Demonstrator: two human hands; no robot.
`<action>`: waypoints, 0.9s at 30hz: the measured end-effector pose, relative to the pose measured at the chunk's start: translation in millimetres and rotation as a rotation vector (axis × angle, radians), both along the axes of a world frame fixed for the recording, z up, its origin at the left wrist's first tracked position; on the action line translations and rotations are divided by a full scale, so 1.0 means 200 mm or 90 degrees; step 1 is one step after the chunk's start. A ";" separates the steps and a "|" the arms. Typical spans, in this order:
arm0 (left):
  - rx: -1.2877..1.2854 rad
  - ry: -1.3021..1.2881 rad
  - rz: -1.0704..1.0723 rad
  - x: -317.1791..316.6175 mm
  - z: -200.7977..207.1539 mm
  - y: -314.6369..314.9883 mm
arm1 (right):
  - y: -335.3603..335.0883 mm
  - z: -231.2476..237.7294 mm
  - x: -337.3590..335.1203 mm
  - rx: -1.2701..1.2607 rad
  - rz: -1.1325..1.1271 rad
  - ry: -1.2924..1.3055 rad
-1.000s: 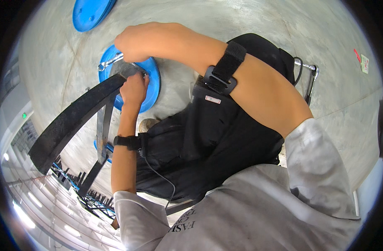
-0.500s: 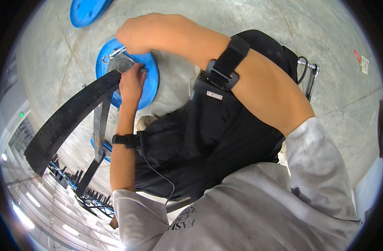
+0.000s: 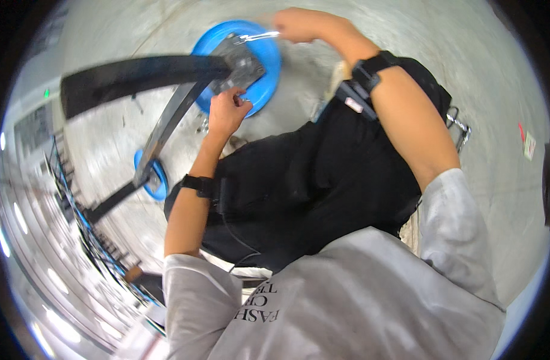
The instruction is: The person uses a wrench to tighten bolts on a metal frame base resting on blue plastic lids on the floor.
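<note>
My right hand (image 3: pixel 300 25) is closed round one end of a shiny wrench (image 3: pixel 260 36). The wrench's other end lies at the edge of a grey metal plate (image 3: pixel 246 67), which sits over a round blue disc (image 3: pixel 269 75). At the plate's near side, my left hand (image 3: pixel 227 113) has its fingers curled together beside a small shiny piece; I cannot make out what they hold. A black curved bar (image 3: pixel 146 78) and a grey metal leg (image 3: pixel 173 123) join near the plate.
A second blue disc (image 3: pixel 159 183) lies further left under the frame's foot. Small metal parts (image 3: pixel 203 124) rest on the floor near my left wrist. A metal-framed object (image 3: pixel 459 127) stands right of my knee. A red and white tag (image 3: pixel 528 144) lies on the floor.
My view has shifted, so the plate and disc appear further right. My right hand has swung right, away from the plate, with the wrench. The left hand has moved slightly off the plate.
</note>
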State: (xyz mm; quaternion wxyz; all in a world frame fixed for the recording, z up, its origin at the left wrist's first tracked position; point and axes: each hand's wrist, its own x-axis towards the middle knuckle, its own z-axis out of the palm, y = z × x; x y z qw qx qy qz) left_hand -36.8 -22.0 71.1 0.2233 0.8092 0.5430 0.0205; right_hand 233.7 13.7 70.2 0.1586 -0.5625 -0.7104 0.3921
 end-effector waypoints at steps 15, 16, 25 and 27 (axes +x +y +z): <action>-0.395 0.000 0.206 -1.05 0.03 0.21 | 0.00 -0.04 -0.14 -0.265 0.020 -0.088; -0.429 -0.001 0.206 -1.06 -0.01 0.21 | 0.01 -0.05 -0.15 -0.293 0.042 -0.083; -0.416 -0.005 -0.034 -1.17 -0.09 0.31 | -0.07 -0.08 -0.34 -0.483 0.117 0.106; -0.346 -0.028 -0.102 -1.24 -0.16 0.27 | -0.10 -0.09 -0.41 -0.481 0.086 0.116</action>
